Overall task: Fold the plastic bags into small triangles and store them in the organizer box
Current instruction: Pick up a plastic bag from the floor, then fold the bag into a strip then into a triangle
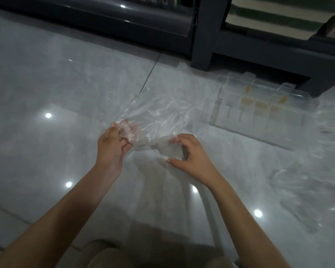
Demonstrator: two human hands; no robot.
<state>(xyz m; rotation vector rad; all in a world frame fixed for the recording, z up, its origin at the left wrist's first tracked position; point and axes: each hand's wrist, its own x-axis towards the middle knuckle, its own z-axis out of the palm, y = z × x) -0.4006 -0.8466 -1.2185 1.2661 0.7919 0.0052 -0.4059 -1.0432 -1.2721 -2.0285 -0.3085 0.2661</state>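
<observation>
**A:** What's the setting?

**B:** A glossy tiled floor (46,84) runs under everything. A dark cabinet (259,51) stands beyond the hands. To the right of the hands there's a heap of loose bags (302,180), clear and crumpled.

**A:** And the organizer box?

**B:** The organizer box (259,113) lies ahead of the right hand and off to its right, well apart from it. It's clear plastic, divided into compartments. A few of them hold yellowish things, too blurred to name.

**A:** Which bag is being worked?

**B:** One clear plastic bag (159,113), held between both hands. Its loose length trails away ahead of them toward the cabinet.

**A:** How do the hands stand?

**B:** The left hand (112,146) has its fingers curled round a bunched part of the bag. The right hand (190,151) pinches the folded end (170,149) between thumb and fingertips.

**A:** So which step is this?

**B:** Folding, I'd say, and early in it. Most of the film is unfolded and I can't make out a clean triangle.

**A:** What does the next move call for?

**B:** Probably flattening the strip, then turning the folded end over corner to corner. The film looks slippery, so the pinch needs to hold each crease firmly. Storing comes only after that.
</observation>
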